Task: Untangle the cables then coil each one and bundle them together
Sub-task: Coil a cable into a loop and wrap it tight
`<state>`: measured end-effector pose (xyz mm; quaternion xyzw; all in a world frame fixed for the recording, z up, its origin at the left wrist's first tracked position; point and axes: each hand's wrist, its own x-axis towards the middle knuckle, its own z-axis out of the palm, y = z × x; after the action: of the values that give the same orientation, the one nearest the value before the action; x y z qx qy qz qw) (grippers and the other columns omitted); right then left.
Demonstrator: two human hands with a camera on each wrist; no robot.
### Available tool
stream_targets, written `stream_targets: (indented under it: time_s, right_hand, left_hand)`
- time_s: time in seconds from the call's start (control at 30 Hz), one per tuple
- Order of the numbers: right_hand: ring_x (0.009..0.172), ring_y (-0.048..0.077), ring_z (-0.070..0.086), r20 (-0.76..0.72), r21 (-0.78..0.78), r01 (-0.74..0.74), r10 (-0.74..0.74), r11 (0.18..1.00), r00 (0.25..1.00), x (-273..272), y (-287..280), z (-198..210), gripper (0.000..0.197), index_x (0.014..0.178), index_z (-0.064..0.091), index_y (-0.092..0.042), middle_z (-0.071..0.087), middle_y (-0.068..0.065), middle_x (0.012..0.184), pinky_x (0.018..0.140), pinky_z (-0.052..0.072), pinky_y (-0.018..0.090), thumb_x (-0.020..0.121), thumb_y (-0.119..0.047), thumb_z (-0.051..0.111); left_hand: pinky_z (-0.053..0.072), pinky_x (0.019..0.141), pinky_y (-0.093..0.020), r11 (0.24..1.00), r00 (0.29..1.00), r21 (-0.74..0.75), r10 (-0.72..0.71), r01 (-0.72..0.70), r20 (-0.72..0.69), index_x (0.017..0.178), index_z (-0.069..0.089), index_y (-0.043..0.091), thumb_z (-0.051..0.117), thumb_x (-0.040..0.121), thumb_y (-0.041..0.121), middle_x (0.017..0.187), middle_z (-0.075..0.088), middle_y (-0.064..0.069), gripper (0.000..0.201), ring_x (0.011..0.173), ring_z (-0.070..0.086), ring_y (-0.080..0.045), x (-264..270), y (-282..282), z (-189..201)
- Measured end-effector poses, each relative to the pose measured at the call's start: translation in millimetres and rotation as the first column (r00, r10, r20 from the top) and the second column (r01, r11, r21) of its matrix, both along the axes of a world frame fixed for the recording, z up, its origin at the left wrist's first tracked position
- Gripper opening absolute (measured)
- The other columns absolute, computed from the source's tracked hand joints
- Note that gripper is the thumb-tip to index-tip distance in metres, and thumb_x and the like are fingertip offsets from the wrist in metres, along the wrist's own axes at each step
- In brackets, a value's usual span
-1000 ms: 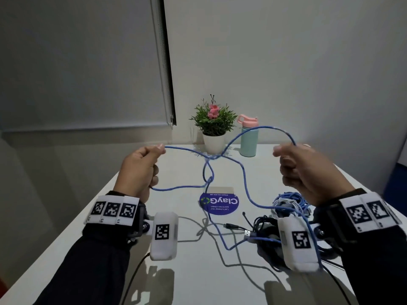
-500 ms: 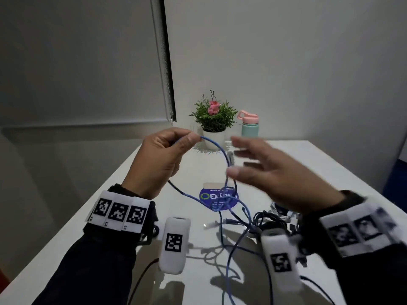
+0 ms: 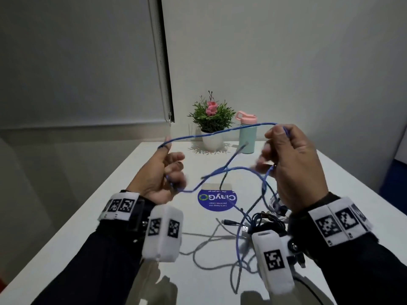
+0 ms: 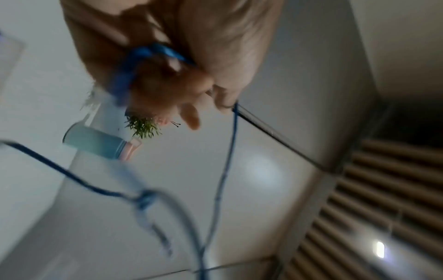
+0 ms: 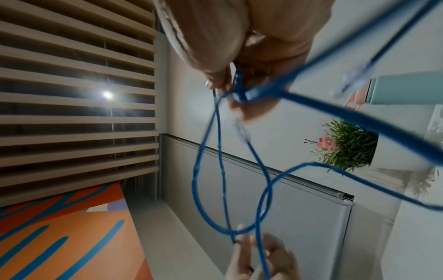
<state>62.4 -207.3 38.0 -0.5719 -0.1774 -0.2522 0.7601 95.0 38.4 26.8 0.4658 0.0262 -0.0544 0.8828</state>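
A thin blue cable [image 3: 220, 131] stretches in the air between my two hands above the white table [image 3: 123, 190]. My left hand [image 3: 164, 172] has the cable over its thumb and curls its lower fingers round a second strand [image 4: 134, 75]. My right hand [image 3: 286, 155] pinches the cable at its top [image 5: 239, 89] and grips more strands lower down. Loops of the blue cable [image 5: 215, 189] hang and cross between the hands, down to a tangle of black and blue cables [image 3: 262, 219] on the table under my right wrist.
A potted plant [image 3: 211, 122] and a teal bottle with a pink lid [image 3: 247, 133] stand at the table's far edge. A round blue sticker [image 3: 217, 199] lies mid-table. A loose plug end [image 3: 229, 222] lies near the tangle.
My hands have moved apart again, drawing the blue cable into a long span. My right hand, open half a second ago, now grips the cable. The left thumb hooks it higher.
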Motion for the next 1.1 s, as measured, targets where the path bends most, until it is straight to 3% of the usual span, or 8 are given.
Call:
stream_targets:
  time_s: [0.07, 0.17, 0.3, 0.4, 0.53, 0.73, 0.93, 1.1]
  right_hand:
    - [0.037, 0.013, 0.027, -0.011, 0.031, 0.027, -0.026, 0.999, 1.0, 2, -6, 2, 0.027, 0.08, 0.057, -0.023, 0.03, -0.002, 0.05, 0.039, 0.031, 0.02, 0.103, -0.033, 0.047]
    - [0.04, 0.014, 0.025, 0.054, -0.058, 0.251, -0.248, 0.966, 0.967, 4, -29, 11, 0.024, 0.081, 0.065, -0.021, 0.033, -0.006, 0.046, 0.043, 0.023, 0.024, 0.097, -0.037, 0.057]
    - [0.056, 0.009, 0.048, 0.178, -0.035, 0.507, -0.494, 0.861, 0.851, 1, -45, 18, 0.023, 0.084, 0.07, -0.025, 0.055, -0.015, 0.055, 0.059, 0.039, 0.027, 0.091, -0.045, 0.063]
    - [0.06, 0.019, 0.048, 0.173, -0.03, 0.519, -0.507, 0.854, 0.844, 5, -38, 10, 0.022, 0.083, 0.065, -0.028, 0.053, -0.012, 0.06, 0.061, 0.041, 0.035, 0.094, -0.045, 0.058]
    - [0.048, 0.014, 0.038, -0.035, -0.15, 0.234, -0.241, 0.961, 0.97, 16, -20, -8, 0.023, 0.08, 0.058, -0.028, 0.042, -0.009, 0.053, 0.051, 0.035, 0.033, 0.1, -0.032, 0.047]
    - [0.042, 0.011, 0.029, -0.179, -0.052, -0.087, 0.077, 0.995, 0.981, 13, -6, -19, 0.031, 0.089, 0.058, -0.019, 0.037, -0.004, 0.058, 0.041, 0.028, 0.021, 0.106, -0.033, 0.037]
    - [0.042, 0.009, 0.021, -0.092, 0.292, -0.105, 0.138, 0.95, 0.986, 6, -12, -5, 0.04, 0.079, 0.048, -0.022, 0.027, -0.004, 0.059, 0.04, 0.019, 0.017, 0.098, -0.057, 0.041]
    - [0.043, 0.011, 0.019, -0.156, 0.356, -0.026, 0.087, 0.934, 0.984, 7, -14, -1, 0.036, 0.071, 0.046, -0.025, 0.026, -0.005, 0.058, 0.038, 0.019, 0.019, 0.1, -0.046, 0.046]
  left_hand:
    - [0.028, 0.035, -0.017, 0.926, 0.993, 0.366, 0.055, -0.091, 0.107, 0.056, 0.06, 0.018, 0.06, 0.075, 0.079, 0.042, 0.027, 0.006, 0.064, 0.031, 0.024, -0.01, 2, 2, -3]
    - [0.031, 0.046, -0.024, 0.431, 0.877, 0.764, 0.226, -0.48, 0.424, 0.056, 0.061, 0.014, 0.066, 0.077, 0.069, 0.037, 0.037, 0.008, 0.059, 0.038, 0.034, -0.013, 3, 8, -7]
    - [0.04, 0.051, -0.024, 0.859, 0.92, 0.338, 0.326, -0.384, 0.216, 0.069, 0.057, 0.017, 0.074, 0.085, 0.048, 0.053, 0.033, 0.006, 0.039, 0.042, 0.032, -0.01, 10, 14, -12]
    - [0.034, 0.039, -0.016, 0.972, 0.986, 0.166, 0.163, -0.168, 0.044, 0.065, 0.055, 0.02, 0.069, 0.084, 0.059, 0.051, 0.025, 0.008, 0.046, 0.038, 0.026, -0.007, 6, 12, -8]
    - [0.011, 0.036, -0.019, 0.968, 0.989, 0.225, 0.089, -0.115, 0.12, 0.059, 0.05, 0.021, 0.061, 0.091, 0.035, 0.063, 0.014, 0.006, 0.037, 0.043, 0.012, -0.008, -1, 5, -1]
    - [0.026, 0.044, -0.019, 0.814, 0.928, 0.557, -0.062, -0.167, 0.368, 0.082, 0.062, 0.015, 0.046, 0.089, -0.007, 0.052, 0.045, 0.01, 0.028, 0.049, 0.03, -0.01, -10, 0, 4]
    - [0.032, 0.054, -0.023, 0.606, 0.672, 0.667, -0.711, 0.433, 0.21, 0.116, 0.065, 0.013, 0.068, 0.07, 0.008, 0.08, 0.054, -0.001, 0.046, 0.059, 0.04, -0.012, -19, 16, 3]
    - [0.042, 0.065, -0.015, 0.592, 0.865, 0.752, -0.173, -0.291, 0.471, 0.094, 0.068, 0.022, 0.069, 0.093, 0.026, 0.083, 0.067, 0.016, 0.004, 0.071, 0.057, 0.003, -5, -7, -7]
